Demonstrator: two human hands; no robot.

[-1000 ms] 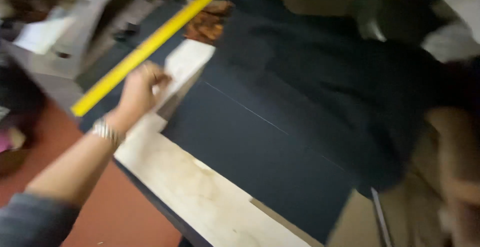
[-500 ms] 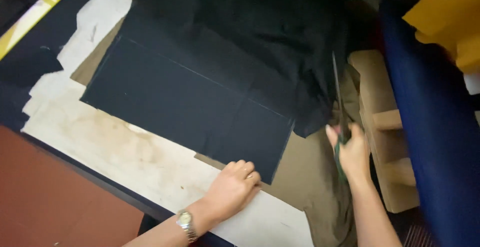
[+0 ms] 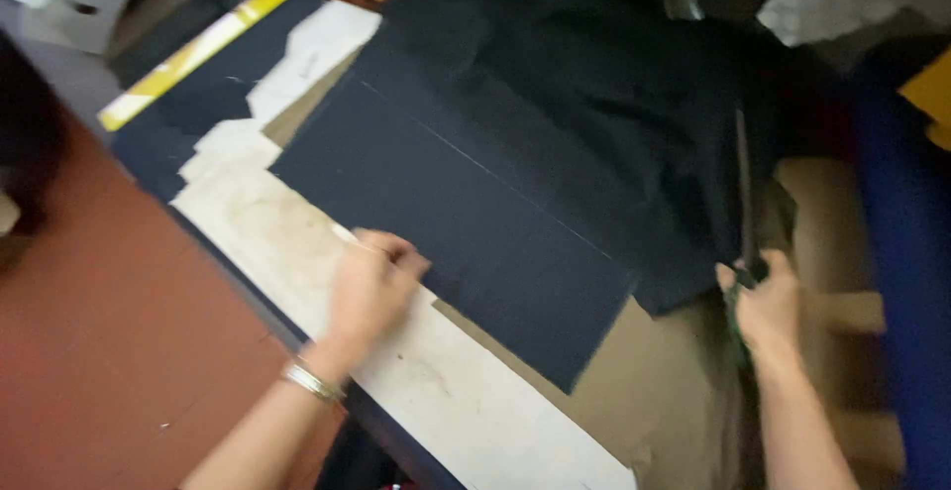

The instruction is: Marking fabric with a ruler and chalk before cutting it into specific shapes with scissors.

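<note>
On pale paper pattern (image 3: pixel 297 252), left hand (image 3: pixel 371 287) pressing flat, fingers loose (wristband on), touching dark cloth (image 3: pixel 515 183) edge. Right hand (image 3: pixel 768 302) clenched around long scissors (image 3: pixel 743 193) beside cloth's right edge.

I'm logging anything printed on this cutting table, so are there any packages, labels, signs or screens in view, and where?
None can be made out.
Nearest thing: a long yellow measuring stick, lying diagonally at the table's upper left, its markings too blurred to tell.
</note>
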